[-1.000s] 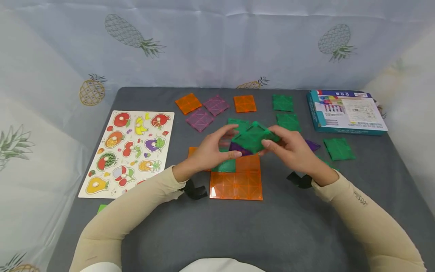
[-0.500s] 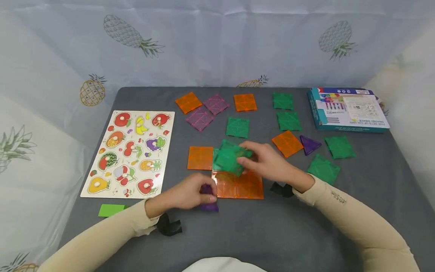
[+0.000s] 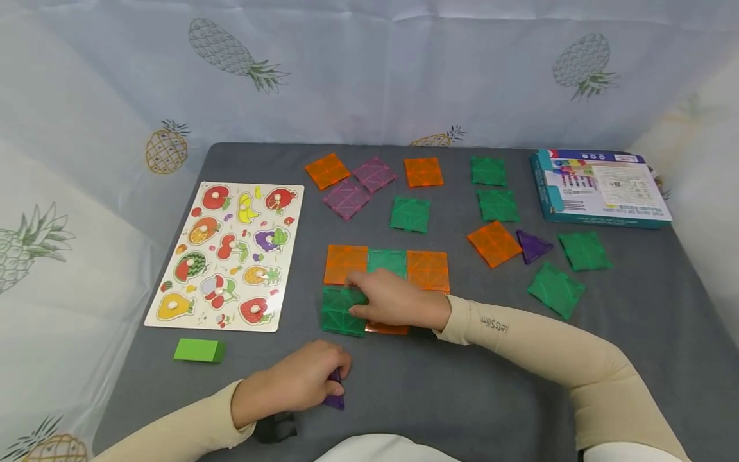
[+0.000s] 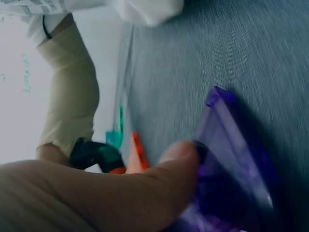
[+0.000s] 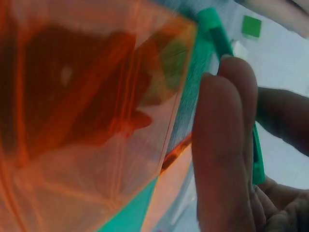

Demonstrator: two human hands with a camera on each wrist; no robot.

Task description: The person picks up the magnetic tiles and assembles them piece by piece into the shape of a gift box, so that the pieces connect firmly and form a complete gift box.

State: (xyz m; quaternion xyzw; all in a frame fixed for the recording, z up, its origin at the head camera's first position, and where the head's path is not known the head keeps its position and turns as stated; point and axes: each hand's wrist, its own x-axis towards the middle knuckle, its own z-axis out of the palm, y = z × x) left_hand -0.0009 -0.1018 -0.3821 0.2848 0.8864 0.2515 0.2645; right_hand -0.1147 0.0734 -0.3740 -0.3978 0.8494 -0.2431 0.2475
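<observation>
My right hand (image 3: 398, 298) pinches a green square magnetic tile (image 3: 339, 317) at the lower left of a block of tiles. In the right wrist view the green tile (image 5: 259, 154) is seen edge-on between thumb and fingers. The block's far row has an orange tile (image 3: 345, 263), a green tile (image 3: 388, 259) and another orange tile (image 3: 428, 268). Nearer orange tiles (image 3: 388, 329) are mostly hidden under the hand and sleeve. Closer to the body, my left hand (image 3: 303, 378) pinches a purple triangular magnetic tile (image 3: 337, 394), large in the left wrist view (image 4: 236, 159).
A fruit peg puzzle (image 3: 288, 256) and a green block (image 3: 198, 350) lie at left. Loose orange, pink and green tiles (image 3: 410, 214) dot the back. Right of the block lie an orange tile (image 3: 494, 244), a purple triangle (image 3: 532, 246) and green tiles (image 3: 556, 290). A box (image 3: 606, 189) stands back right.
Both hands were together over the block with green and purple pieces, then parted. The right hand has brought the green tile down to the block's left side; the left has drawn the purple tile toward the body.
</observation>
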